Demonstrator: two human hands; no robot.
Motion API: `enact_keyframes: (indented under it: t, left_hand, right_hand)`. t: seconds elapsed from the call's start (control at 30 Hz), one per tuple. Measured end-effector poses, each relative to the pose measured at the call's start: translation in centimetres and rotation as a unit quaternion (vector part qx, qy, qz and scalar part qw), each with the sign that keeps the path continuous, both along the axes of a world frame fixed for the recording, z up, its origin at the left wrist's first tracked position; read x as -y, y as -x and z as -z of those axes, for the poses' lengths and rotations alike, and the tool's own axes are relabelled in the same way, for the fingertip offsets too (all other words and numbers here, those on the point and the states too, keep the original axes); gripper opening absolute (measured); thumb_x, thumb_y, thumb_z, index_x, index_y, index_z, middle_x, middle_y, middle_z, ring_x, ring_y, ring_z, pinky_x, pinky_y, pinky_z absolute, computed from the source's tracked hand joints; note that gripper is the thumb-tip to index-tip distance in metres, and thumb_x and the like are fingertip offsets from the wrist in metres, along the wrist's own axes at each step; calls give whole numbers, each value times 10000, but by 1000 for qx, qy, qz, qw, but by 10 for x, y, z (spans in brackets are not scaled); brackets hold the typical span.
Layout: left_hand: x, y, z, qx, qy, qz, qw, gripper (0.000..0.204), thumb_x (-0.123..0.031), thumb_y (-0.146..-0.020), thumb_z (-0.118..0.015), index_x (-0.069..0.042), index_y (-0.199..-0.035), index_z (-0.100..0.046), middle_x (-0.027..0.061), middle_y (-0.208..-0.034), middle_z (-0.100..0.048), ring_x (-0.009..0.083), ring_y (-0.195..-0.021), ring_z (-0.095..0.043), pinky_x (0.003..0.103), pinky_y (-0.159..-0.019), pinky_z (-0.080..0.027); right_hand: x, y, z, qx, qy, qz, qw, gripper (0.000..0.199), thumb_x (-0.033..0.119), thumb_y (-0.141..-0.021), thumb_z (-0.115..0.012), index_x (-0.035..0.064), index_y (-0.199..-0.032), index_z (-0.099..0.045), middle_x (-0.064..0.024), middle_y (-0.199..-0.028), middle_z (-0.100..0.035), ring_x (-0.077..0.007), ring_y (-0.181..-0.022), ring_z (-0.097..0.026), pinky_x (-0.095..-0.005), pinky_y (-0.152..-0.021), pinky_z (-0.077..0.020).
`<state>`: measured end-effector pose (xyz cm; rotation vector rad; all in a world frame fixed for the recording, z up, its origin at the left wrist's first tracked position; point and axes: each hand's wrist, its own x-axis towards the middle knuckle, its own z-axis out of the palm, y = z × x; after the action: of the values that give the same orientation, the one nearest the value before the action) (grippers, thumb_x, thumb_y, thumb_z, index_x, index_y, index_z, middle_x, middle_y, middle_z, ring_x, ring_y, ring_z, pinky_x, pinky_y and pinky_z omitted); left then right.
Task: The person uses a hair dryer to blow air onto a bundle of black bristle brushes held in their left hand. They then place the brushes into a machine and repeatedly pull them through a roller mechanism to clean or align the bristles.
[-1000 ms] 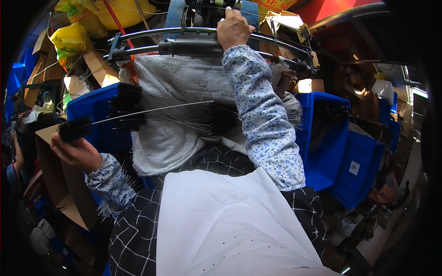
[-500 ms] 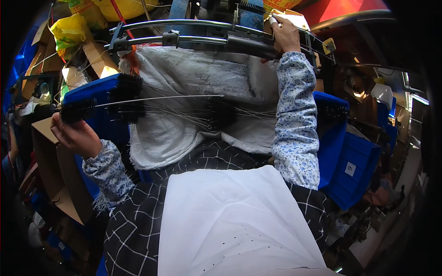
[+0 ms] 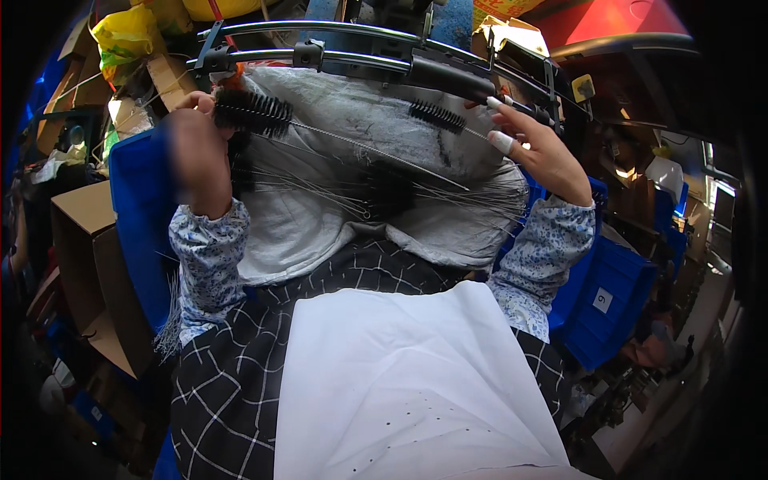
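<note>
My left hand (image 3: pixel 202 160), smeared by motion, has its fingertips closed at the bristled end of a black wire brush (image 3: pixel 254 112). The twisted stem of that brush slants down to the right over the grey-white sack cloth on my lap. On the right, my right hand (image 3: pixel 548 152), with white tape on some fingers, pinches the thin wire stem of a smaller brush (image 3: pixel 437 115). Its black bristles point away to the left, below the machine's rails. Between my hands lies a pile of wire brushes (image 3: pixel 384 192), their wire stems fanning to both sides.
A machine with metal rails (image 3: pixel 360 58) and a dark roller spans the far side. Blue bins (image 3: pixel 612 296) stand at both sides, and an open cardboard box (image 3: pixel 88 264) is at the left. Yellow plastic bags (image 3: pixel 126 44) sit at the far left.
My right hand has come back from the machine toward the right and now holds the smaller brush. My left hand has moved up and rightward with its brush, which now slants.
</note>
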<state>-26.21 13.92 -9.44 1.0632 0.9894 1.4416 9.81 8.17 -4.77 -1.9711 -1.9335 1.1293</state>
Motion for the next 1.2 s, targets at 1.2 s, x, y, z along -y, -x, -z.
enact_keyframes:
  t: [1.2]
  left_hand:
    - [26,89,17,-416,-39,-134,898,229,-221,-895,-411,-5,-866,-479,39,-788,-512,109,-754,-473,216,-717,-379]
  right_hand:
    - [-170,-42,158,240,-364,39,899,448,193,-766,-482,132,-1202,-401,-90,-1191,-434,-320,-1134,-325,-583,-907,-210]
